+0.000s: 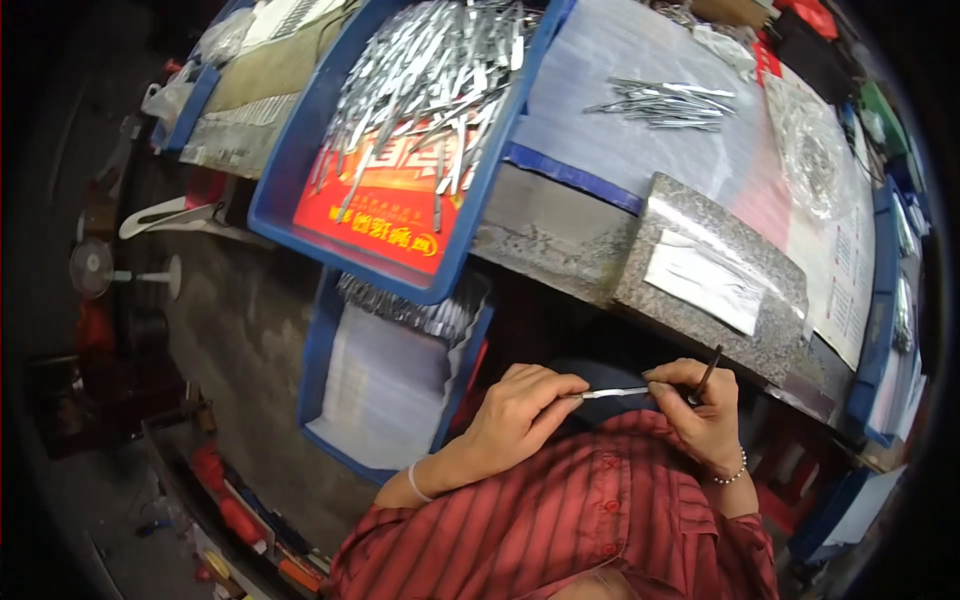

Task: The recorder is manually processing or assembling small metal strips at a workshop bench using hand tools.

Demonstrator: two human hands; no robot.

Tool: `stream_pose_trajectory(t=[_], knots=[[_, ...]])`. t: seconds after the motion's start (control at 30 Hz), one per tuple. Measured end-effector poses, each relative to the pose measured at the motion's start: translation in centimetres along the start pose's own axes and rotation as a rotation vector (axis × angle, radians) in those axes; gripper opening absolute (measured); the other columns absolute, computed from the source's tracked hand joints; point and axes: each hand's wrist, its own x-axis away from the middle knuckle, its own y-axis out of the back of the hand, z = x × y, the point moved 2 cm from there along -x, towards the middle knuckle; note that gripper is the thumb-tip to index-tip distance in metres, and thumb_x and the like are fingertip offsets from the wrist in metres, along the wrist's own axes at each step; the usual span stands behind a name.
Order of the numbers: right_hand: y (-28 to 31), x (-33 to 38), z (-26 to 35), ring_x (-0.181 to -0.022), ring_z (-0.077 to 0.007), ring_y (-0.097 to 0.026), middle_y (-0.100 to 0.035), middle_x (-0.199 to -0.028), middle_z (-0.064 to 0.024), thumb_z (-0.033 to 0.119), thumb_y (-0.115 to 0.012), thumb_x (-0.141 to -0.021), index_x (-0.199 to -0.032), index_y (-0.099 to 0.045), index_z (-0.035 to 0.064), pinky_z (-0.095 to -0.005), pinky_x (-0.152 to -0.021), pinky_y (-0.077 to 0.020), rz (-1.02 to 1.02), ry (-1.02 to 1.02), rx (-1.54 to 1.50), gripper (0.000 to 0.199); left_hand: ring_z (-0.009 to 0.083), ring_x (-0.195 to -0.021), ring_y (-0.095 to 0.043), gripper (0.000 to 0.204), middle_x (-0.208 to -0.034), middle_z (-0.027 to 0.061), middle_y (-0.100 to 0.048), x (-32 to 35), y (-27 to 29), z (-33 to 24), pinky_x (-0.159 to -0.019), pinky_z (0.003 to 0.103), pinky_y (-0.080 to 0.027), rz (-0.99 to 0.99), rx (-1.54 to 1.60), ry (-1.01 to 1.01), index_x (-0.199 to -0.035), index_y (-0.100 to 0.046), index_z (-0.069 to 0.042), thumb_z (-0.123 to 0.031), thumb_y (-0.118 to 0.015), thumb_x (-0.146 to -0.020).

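Between my two hands, in front of my striped shirt, a slim shiny metal strip (615, 393) is held roughly level. My left hand (522, 412) pinches its left end between thumb and fingers. The thumb and fingers of my right hand (700, 408) grip the other end. A thin dark stick-like tool (712, 368) also sticks up from my right hand; its lower part is hidden by the fingers. Just beyond the hands, a speckled stone block (700, 215) sits at the bench edge with a creased white sheet (705, 280) on it.
A blue tray (262, 215) full of similar metal strips overhangs the bench edge. Below it stands another blue bin (312, 395) with a pale liner and more strips. A small pile of strips (668, 104) lies on plastic sheeting. A white fan (95, 257) is far left.
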Motion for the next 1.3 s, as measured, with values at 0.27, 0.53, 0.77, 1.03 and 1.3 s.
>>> stream_pose_trajectory(t=[0.27,0.53,0.77,1.03,1.3], knots=[[6.1,2.2,1.4,-0.056,-0.0087,-0.053,-0.068,-0.090,-0.0165,0.029,-0.041,-0.106,-0.106,-0.063,-0.0033,-0.0213,-0.052,-0.0401,-0.483,0.136,-0.170,0.040,0.0278,-0.085,-0.066,0.022,-0.086,0.0099,-0.066,-7.9,-1.9,-2.3,-0.077,0.039,-0.046,-0.212,-0.165,-0.436,-0.093,-0.067,-0.003,0.002,-0.075,-0.072],[6.7,-1.2,4.2,-0.085,-0.0277,-0.069,-0.071,-0.101,-0.0200,0.055,-0.029,-0.102,-0.104,-0.068,-0.0041,-0.0356,-0.075,-0.0536,-0.406,0.342,0.269,0.071,0.0244,-0.095,-0.061,0.024,-0.086,0.0034,-0.060,-12.0,-3.5,-0.2,-0.084,0.039,-0.036,-0.148,-0.441,-0.417,-0.095,-0.068,-0.010,-0.004,-0.073,-0.073],[4.9,-6.3,4.0,-0.069,-0.0309,-0.067,-0.067,-0.086,-0.0139,0.023,-0.062,-0.095,-0.102,-0.065,-0.0010,-0.0346,-0.063,-0.0535,-0.153,0.428,0.401,0.026,0.0236,-0.099,-0.061,0.021,-0.088,0.0033,-0.060,-12.4,-3.1,-1.8,-0.086,0.041,-0.034,-0.058,-0.507,-0.339,-0.096,-0.066,-0.009,-0.005,-0.067,-0.075],[5.7,-5.2,5.6,-0.066,-0.0289,-0.067,-0.066,-0.082,-0.0175,0.016,-0.072,-0.083,-0.103,-0.064,-0.0035,-0.0338,-0.057,-0.0521,-0.153,0.566,0.581,0.029,0.0246,-0.098,-0.058,0.021,-0.093,0.0056,-0.058,-12.7,-2.7,-1.0,-0.086,0.042,-0.033,0.013,-0.465,-0.296,-0.097,-0.061,-0.009,-0.006,-0.066,-0.077],[6.2,-4.9,4.9,-0.065,-0.0210,-0.057,-0.068,-0.081,-0.0157,0.049,-0.035,-0.102,-0.093,-0.068,-0.0012,-0.0318,-0.059,-0.0429,-0.305,0.340,0.217,0.061,0.0236,-0.094,-0.057,0.020,-0.096,0.0073,-0.057,-11.4,-2.3,-0.6,-0.084,0.042,-0.032,-0.093,-0.545,-0.284,-0.094,-0.058,-0.010,-0.007,-0.068,-0.077]])
